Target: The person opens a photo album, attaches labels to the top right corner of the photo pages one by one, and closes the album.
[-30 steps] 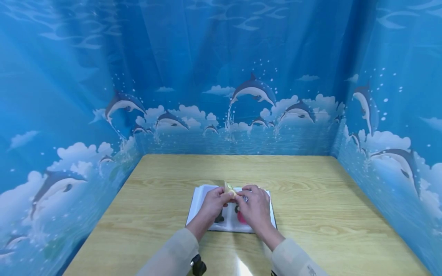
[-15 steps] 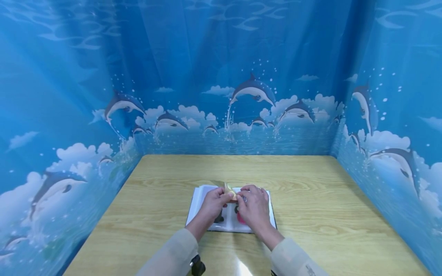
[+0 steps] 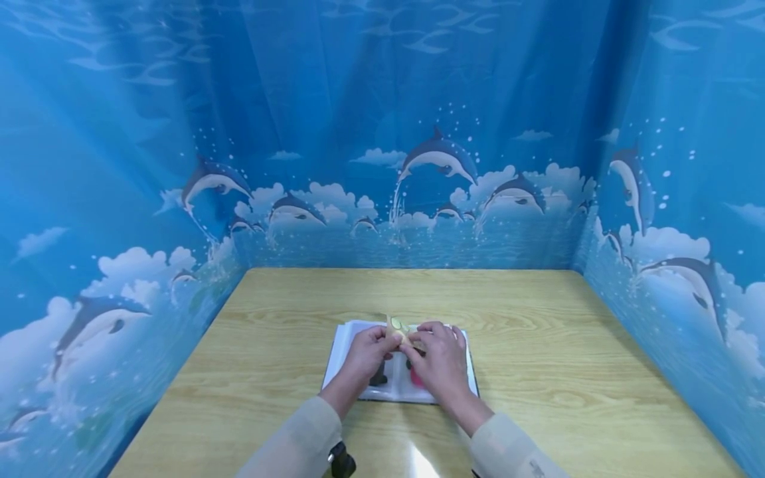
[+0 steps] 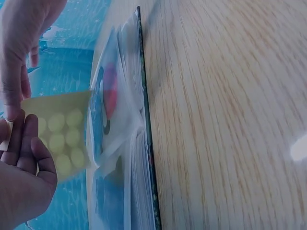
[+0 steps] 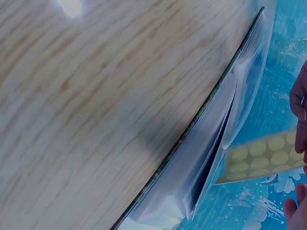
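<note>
Left hand (image 3: 366,350) and right hand (image 3: 441,358) together over an open album (image 3: 349,345) with clear plastic sleeves, flat on the wooden table (image 3: 538,345). Between both hands, a small yellow sheet of round sticky dots (image 3: 397,328), raised above the album's middle, at 12 o'clock from the knuckles. Pinched at its left edge by the left thumb and fingers (image 4: 29,143), with the dotted face visible in the left wrist view (image 4: 62,139). Gripped on the other side by the right fingers (image 5: 298,103), curled around the sheet's end (image 5: 259,153). Neither hand relaxed: both grasping the same sheet.

Album near the front edge of the table, at 6 o'clock from the table centre, pages slightly fanned (image 5: 211,143), with a pink and dark picture (image 3: 416,378) partly hidden under the right hand. Behind the table, at 12 o'clock, and at 3 and 9 o'clock, a blue curtain with dolphins (image 3: 439,156).
</note>
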Demonstrator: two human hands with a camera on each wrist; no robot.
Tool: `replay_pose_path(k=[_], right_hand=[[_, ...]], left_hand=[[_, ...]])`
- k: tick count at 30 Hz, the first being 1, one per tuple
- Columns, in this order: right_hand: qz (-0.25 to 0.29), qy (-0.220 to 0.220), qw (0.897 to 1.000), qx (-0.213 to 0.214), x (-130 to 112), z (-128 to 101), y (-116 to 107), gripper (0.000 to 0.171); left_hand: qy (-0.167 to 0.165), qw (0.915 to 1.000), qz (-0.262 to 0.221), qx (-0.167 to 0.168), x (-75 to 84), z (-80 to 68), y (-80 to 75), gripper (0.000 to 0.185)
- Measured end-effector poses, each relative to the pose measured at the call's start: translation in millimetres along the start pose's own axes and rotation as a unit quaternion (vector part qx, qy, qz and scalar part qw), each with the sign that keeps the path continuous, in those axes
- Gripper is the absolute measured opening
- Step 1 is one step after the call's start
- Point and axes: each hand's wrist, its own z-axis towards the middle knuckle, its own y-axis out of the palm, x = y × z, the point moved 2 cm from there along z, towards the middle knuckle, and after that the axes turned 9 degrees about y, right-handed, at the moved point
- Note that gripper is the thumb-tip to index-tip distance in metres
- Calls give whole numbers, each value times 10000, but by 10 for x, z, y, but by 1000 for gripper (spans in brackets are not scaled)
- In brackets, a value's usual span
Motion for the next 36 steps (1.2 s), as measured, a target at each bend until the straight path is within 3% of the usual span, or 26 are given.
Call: replay_pose_path(k=[18,36], right_hand=[[265,199,9994,-136,-1,0,12,12],[470,395,9978,-254,31,24,-9,11]], left_hand=[[-10,9997,75,-212,0,-13,-22,14],[-259,9990,354,120,23,-19,-63,19]])
